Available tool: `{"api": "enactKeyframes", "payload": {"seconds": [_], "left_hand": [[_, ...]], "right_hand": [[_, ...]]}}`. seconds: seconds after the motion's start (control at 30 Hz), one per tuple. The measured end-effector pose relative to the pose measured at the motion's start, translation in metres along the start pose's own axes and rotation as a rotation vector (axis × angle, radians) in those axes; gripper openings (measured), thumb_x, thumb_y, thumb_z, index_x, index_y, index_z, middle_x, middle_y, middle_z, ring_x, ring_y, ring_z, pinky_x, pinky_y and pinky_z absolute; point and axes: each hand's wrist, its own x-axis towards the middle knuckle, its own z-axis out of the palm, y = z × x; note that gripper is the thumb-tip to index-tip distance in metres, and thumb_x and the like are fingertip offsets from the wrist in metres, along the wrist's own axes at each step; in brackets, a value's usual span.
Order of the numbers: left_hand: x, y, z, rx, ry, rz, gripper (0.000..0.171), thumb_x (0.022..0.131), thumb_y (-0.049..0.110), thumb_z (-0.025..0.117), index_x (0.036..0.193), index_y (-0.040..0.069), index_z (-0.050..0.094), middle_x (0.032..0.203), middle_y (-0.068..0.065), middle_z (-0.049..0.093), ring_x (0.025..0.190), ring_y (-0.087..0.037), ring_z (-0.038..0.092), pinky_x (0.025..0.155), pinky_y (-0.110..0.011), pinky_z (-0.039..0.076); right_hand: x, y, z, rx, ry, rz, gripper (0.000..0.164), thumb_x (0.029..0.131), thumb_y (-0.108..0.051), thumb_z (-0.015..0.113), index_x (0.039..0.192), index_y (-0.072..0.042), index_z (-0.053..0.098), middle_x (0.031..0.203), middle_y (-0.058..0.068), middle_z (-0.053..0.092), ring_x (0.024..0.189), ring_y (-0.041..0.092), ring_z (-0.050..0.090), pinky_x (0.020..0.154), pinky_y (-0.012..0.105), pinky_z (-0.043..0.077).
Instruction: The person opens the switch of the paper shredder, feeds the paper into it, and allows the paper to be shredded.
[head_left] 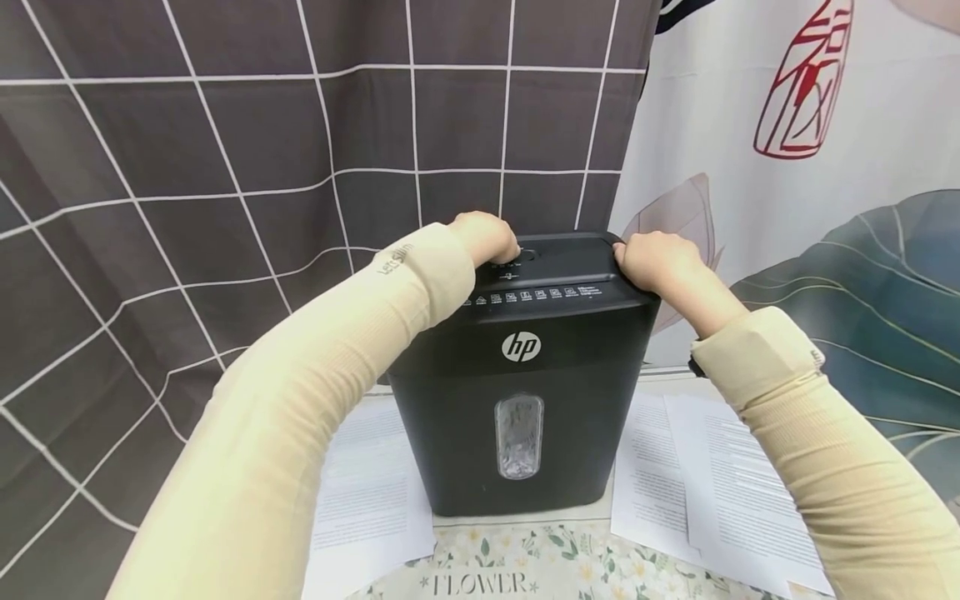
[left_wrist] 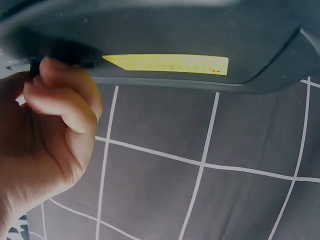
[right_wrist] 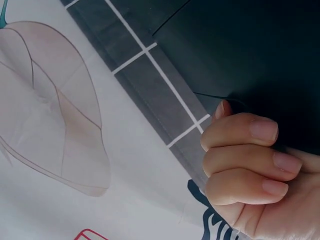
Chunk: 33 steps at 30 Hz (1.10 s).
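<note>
On the shredder (head_left: 521,375) gripped by both hands (head_left: 486,239) (head_left: 662,260), a yellow label (left_wrist: 172,64), left-wrist view only

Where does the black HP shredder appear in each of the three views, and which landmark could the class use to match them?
Head: the black HP shredder stands just right of centre.
Left wrist: the black HP shredder spans the top, bearing a yellow label.
Right wrist: the black HP shredder is the dark surface at upper right.
Shared landmark: the white-gridded dark grey curtain.
</note>
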Motion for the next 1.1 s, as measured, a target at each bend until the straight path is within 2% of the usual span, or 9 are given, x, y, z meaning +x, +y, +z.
{"api": "enactKeyframes", "payload": {"seconds": [0.13,0.2,0.3,0.37,0.43,0.5,0.63,0.8,1.1], "left_hand": [[-0.003,-0.001,-0.002,-0.071,-0.042,-0.036,0.056,0.096,0.051,0.028,0.133,0.012,0.047,0.114,0.000,0.050,0.104,-0.011,0.048,0.103,-0.023,0.036],[-0.004,-0.004,-0.001,-0.097,-0.054,-0.043,0.058,0.095,0.053,0.028,0.133,0.013,0.047,0.109,0.002,0.052,0.099,-0.009,0.051,0.101,-0.022,0.037],[-0.005,-0.006,0.000,-0.081,-0.060,-0.067,0.067,0.093,0.059,0.027,0.141,0.012,0.037,0.129,-0.001,0.048,0.114,-0.010,0.049,0.106,-0.023,0.034],[-0.005,-0.007,0.001,-0.067,-0.061,-0.090,0.073,0.092,0.062,0.027,0.145,0.013,0.031,0.144,-0.003,0.038,0.127,-0.013,0.041,0.112,-0.026,0.030],[-0.005,-0.009,0.001,-0.052,-0.063,-0.107,0.079,0.090,0.065,0.027,0.148,0.012,0.024,0.152,-0.004,0.027,0.136,-0.015,0.033,0.115,-0.029,0.026],[-0.003,-0.011,0.000,-0.054,-0.067,-0.118,0.083,0.088,0.067,0.028,0.149,0.011,0.021,0.153,-0.005,0.025,0.138,-0.016,0.030,0.116,-0.030,0.025],[0.000,-0.019,-0.002,-0.043,-0.068,-0.089,0.087,0.086,0.067,0.032,0.147,0.007,0.021,0.150,-0.006,0.027,0.135,-0.016,0.032,0.115,-0.028,0.027],[0.003,-0.024,-0.004,-0.108,-0.090,-0.080,0.092,0.084,0.068,0.035,0.146,0.003,0.016,0.147,-0.007,0.026,0.132,-0.014,0.032,0.113,-0.024,0.029],[-0.001,-0.025,-0.003,-0.177,-0.120,-0.076,0.090,0.086,0.067,0.031,0.148,0.005,0.011,0.150,-0.007,0.020,0.134,-0.013,0.028,0.114,-0.023,0.026]], "right_hand": [[0.000,0.001,0.000,0.003,-0.002,0.002,0.052,0.099,-0.028,0.023,0.115,0.012,0.053,0.119,0.038,0.052,0.106,0.054,0.052,0.083,0.062,0.046],[0.000,0.002,0.001,0.004,-0.006,0.003,0.053,0.099,-0.028,0.023,0.115,0.012,0.053,0.119,0.038,0.052,0.106,0.053,0.052,0.083,0.062,0.046],[0.000,0.003,0.002,0.007,-0.011,0.004,0.053,0.098,-0.028,0.022,0.114,0.011,0.054,0.119,0.038,0.052,0.106,0.053,0.052,0.083,0.061,0.046],[0.000,0.004,0.003,0.008,-0.016,0.005,0.053,0.098,-0.028,0.022,0.114,0.011,0.054,0.119,0.038,0.052,0.106,0.053,0.052,0.083,0.061,0.046],[0.000,0.005,0.004,0.010,-0.016,0.003,0.053,0.098,-0.028,0.022,0.114,0.011,0.054,0.119,0.038,0.052,0.106,0.053,0.052,0.083,0.062,0.046],[0.000,0.004,0.004,0.014,-0.014,0.002,0.053,0.098,-0.028,0.022,0.114,0.011,0.054,0.119,0.038,0.052,0.106,0.053,0.052,0.083,0.062,0.046],[0.000,0.003,0.004,0.024,-0.014,0.000,0.054,0.098,-0.029,0.021,0.114,0.011,0.054,0.120,0.038,0.052,0.107,0.053,0.052,0.084,0.062,0.045],[0.001,0.003,0.000,0.032,-0.020,0.005,0.055,0.097,-0.030,0.020,0.114,0.011,0.053,0.120,0.038,0.051,0.107,0.053,0.051,0.084,0.062,0.045],[0.001,0.005,-0.002,0.050,-0.050,0.011,0.056,0.097,-0.031,0.020,0.116,0.010,0.052,0.122,0.038,0.049,0.109,0.053,0.049,0.085,0.062,0.043]]}}
